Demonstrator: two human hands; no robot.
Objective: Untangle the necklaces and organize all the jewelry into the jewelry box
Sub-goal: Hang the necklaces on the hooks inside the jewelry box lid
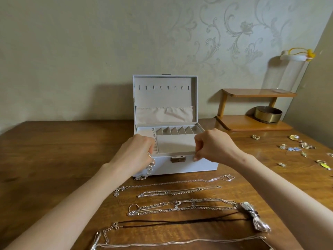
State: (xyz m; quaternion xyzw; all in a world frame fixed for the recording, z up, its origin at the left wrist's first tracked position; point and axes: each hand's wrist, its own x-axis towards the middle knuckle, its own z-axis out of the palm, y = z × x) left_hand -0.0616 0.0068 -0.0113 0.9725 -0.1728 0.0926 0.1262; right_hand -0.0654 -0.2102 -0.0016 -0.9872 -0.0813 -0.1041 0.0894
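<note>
A pale blue jewelry box (203, 164) stands open on the wooden table, its lid upright with a row of hooks and a fabric pocket. My left hand (137, 150) holds a beaded silver chain (149, 168) that dangles down the box's front left corner. My right hand (212, 145) pinches the front rim of the box's upper tray (175, 143) near its right corner. Several untangled necklaces lie in rows in front of the box: a cross pendant chain (173, 183), a doubled chain (178, 193), a thick link chain (182, 206), a black cord necklace with silver bow (255, 219) and a thin chain (180, 243).
Small earrings and rings (295, 147) are scattered on the table at the right. A wooden two-tier stand (252, 123) at the back right carries a brass bowl (268, 114) and a tall clear glass container (288, 74). The wall runs right behind the box.
</note>
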